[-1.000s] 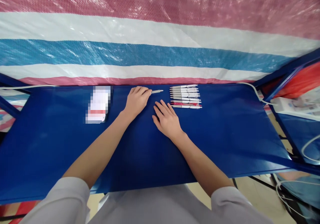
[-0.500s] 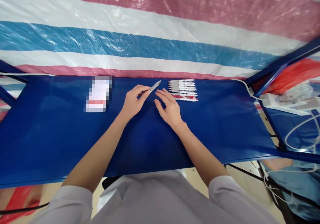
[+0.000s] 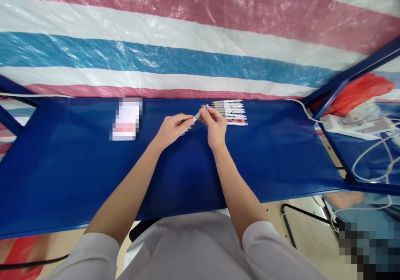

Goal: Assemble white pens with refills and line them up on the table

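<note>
A white and grey pen (image 3: 197, 116) is held up at a slant above the blue table. My left hand (image 3: 175, 129) pinches it around the middle, and its lower end shows beneath the fingers. Closed near the upper, grey end is my right hand (image 3: 215, 123), thumb and fingers on the tip. Just behind the right hand lies a row of several pens (image 3: 233, 110), side by side, mostly white and grey with a red one near the front. The right hand hides part of that row.
A blurred-out white rectangle with a red band (image 3: 126, 117) lies at the left of the blue table (image 3: 275, 155). Striped plastic sheeting (image 3: 187, 34) hangs behind. On the right are a white power strip (image 3: 350, 126), cables and a red bag (image 3: 362, 92); another person's arm (image 3: 345, 198) shows below.
My right hand has closed from spread fingers onto the pen's upper end. The left hand has moved slightly right and down with the pen. The view has shifted a little.
</note>
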The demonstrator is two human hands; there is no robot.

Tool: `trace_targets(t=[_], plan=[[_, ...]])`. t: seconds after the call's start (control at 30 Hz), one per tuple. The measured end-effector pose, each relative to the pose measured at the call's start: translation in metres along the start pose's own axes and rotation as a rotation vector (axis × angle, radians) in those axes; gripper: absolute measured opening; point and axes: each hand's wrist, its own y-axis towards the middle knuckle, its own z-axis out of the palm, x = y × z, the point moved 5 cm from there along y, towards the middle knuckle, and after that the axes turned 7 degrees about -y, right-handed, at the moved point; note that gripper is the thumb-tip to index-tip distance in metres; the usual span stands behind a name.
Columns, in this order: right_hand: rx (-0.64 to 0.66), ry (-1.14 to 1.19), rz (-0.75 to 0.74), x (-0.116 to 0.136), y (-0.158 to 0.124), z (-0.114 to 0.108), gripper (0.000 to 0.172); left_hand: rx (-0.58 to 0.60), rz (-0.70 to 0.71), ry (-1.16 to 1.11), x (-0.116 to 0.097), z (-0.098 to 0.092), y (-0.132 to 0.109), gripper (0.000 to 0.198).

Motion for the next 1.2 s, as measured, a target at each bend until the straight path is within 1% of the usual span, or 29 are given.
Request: trace_targets(t=[0.1, 0.2, 0.3, 0.43, 0.57, 0.73, 0.93, 1.07, 1.2], plan=[[-0.064, 0.07, 0.017, -0.003, 0.004, 0.003, 0.027, 0.02, -0.033, 0.0, 0.005, -0.002, 0.003, 0.037], [-0.091, 0.07, 0.064, -0.011, 0.006, 0.005, 0.028, 0.012, -0.053, -0.013, 0.013, -0.004, 0.002, 0.035], [-0.09, 0.058, 0.104, -0.019, 0.008, 0.003, 0.029, 0.032, -0.07, -0.052, 0.022, -0.004, 0.0, 0.033], [-0.05, 0.074, 0.105, -0.023, 0.01, 0.003, 0.026, 0.072, -0.134, -0.136, 0.03, -0.003, -0.001, 0.034], [-0.002, 0.091, 0.109, -0.021, 0.011, 0.006, 0.025, 0.129, -0.198, -0.209, 0.031, -0.004, -0.001, 0.032], [0.01, 0.155, 0.122, -0.018, 0.008, 0.008, 0.021, 0.221, -0.262, -0.292, 0.033, -0.004, -0.003, 0.028], [0.02, 0.163, 0.131, -0.017, 0.005, 0.008, 0.023, 0.253, -0.36, -0.429, 0.032, 0.002, -0.008, 0.036], [0.037, 0.17, 0.136, -0.018, 0.004, 0.008, 0.024, 0.276, -0.402, -0.517, 0.029, 0.005, -0.01, 0.037], [0.071, 0.151, 0.129, -0.019, 0.003, 0.009, 0.025, 0.32, -0.456, -0.572, 0.031, 0.006, -0.012, 0.035]])
